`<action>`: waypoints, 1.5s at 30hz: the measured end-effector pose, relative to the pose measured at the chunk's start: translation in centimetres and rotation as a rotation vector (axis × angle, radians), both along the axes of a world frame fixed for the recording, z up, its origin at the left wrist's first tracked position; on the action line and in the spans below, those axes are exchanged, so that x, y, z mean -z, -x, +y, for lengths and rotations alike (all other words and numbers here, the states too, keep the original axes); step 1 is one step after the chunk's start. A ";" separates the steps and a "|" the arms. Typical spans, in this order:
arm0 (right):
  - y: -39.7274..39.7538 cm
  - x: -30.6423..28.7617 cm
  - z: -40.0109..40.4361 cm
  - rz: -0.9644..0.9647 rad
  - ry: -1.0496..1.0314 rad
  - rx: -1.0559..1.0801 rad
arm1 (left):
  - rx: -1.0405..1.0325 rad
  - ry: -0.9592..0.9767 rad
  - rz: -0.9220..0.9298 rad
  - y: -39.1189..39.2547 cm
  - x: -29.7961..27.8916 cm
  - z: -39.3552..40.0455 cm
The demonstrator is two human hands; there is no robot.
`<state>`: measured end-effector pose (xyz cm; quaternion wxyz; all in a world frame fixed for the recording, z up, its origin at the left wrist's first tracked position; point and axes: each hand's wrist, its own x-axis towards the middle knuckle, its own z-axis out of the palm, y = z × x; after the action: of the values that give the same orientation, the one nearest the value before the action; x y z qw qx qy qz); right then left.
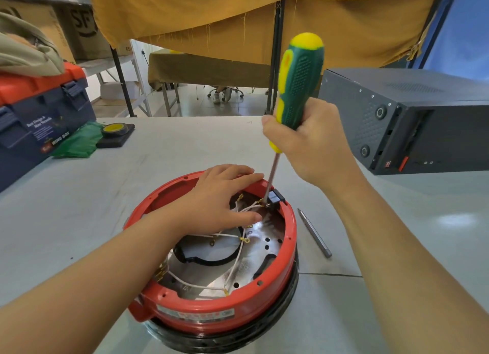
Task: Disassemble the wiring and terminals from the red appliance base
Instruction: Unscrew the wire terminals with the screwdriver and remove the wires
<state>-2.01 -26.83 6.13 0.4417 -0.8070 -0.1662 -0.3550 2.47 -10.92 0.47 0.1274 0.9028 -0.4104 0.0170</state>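
Screwdriver [298, 83] gripped in right hand [309, 144], tip at black terminal block [275, 199] w/ left hand [222, 195] flat, steadying red base [211, 311]; next: back screw out.

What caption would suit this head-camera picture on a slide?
Right hand drives a green-yellow screwdriver into a black terminal block while the left hand steadies the red appliance base.

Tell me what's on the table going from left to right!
Blue toolbox → green bag → tape roll → red appliance base → loose metal bit → grey box.
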 end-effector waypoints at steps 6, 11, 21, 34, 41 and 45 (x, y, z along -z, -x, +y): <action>-0.6 -0.9 0.0 0.023 -0.065 -0.014 | 0.010 0.017 -0.001 0.0 0.0 0.0; -0.1 -1.6 -1.6 0.029 -0.102 -0.023 | 0.011 0.003 0.008 -0.4 0.1 0.3; 0.2 -1.4 -0.3 0.017 0.035 -0.009 | -0.001 0.011 0.014 -0.3 0.2 0.2; 1.1 -1.6 1.8 0.015 0.349 -0.012 | 0.010 0.008 0.017 0.0 0.0 0.0; 0.9 -1.5 1.1 0.048 0.199 -0.054 | 0.004 0.009 0.025 -0.1 0.1 0.1; 0.3 -0.8 0.5 0.137 0.153 -0.088 | 0.004 -0.003 0.023 -0.1 0.0 0.0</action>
<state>-2.29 -26.33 6.94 0.4044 -0.8525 -0.1977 -0.2657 2.61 -10.88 0.42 0.1308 0.9024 -0.4106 0.0056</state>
